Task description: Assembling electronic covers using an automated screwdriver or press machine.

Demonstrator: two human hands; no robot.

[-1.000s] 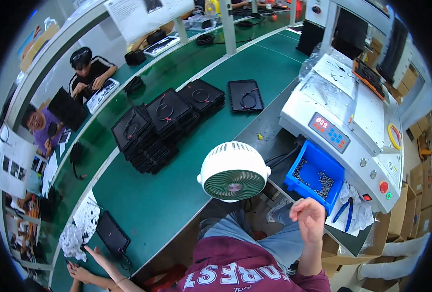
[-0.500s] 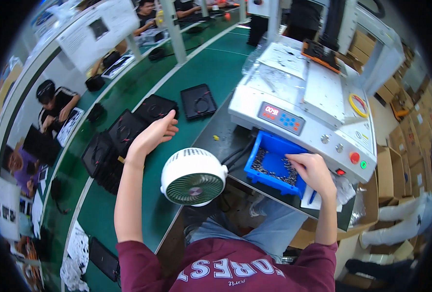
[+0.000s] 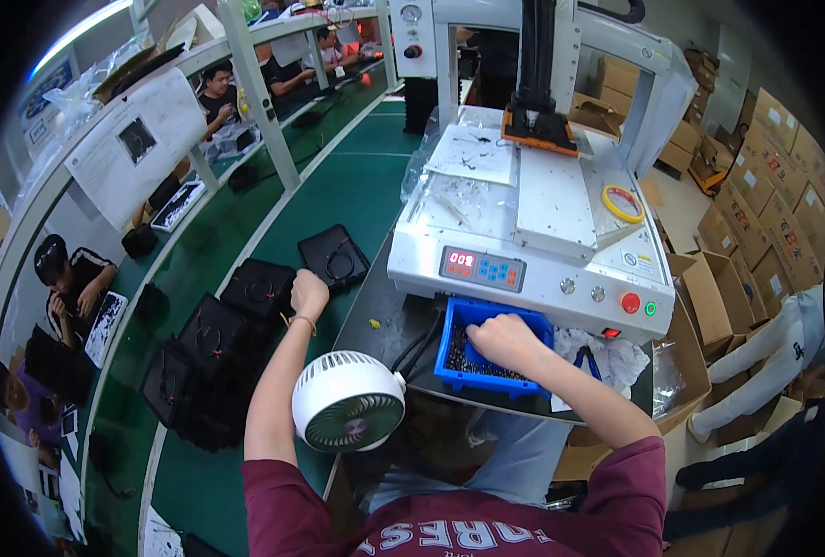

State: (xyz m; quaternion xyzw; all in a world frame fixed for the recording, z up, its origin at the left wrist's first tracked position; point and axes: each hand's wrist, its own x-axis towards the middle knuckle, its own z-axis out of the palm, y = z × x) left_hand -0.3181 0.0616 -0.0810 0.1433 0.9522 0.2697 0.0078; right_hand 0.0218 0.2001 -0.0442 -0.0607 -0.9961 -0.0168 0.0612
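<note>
My right hand [image 3: 507,342] reaches into a blue plastic bin [image 3: 487,381], its fingers bent together. Their tips are among small dark parts [image 3: 461,357] heaped along the bin's side; anything pinched is too small to name. My left hand [image 3: 310,294], curled closed, hovers at the near edge of a flat black case [image 3: 333,258] with a thin cable coiled on top. Whether it grips anything is hidden by the back of the hand. Beside it, to the left, lies another black case [image 3: 259,288], and more such cases [image 3: 210,336] sit stacked nearer me.
A white fan [image 3: 349,401] stands at the table edge between my arms. Behind the bin is a white bench press machine [image 3: 542,232] with buttons and a display. Pliers [image 3: 587,360] lie on crumpled plastic right of the bin. Co-workers sit along the green conveyor [image 3: 338,176].
My view has turned to the right. The right hand has gone deeper into the bin, fingers curled down. The left hand has closed from loosely spread fingers near the cases.
</note>
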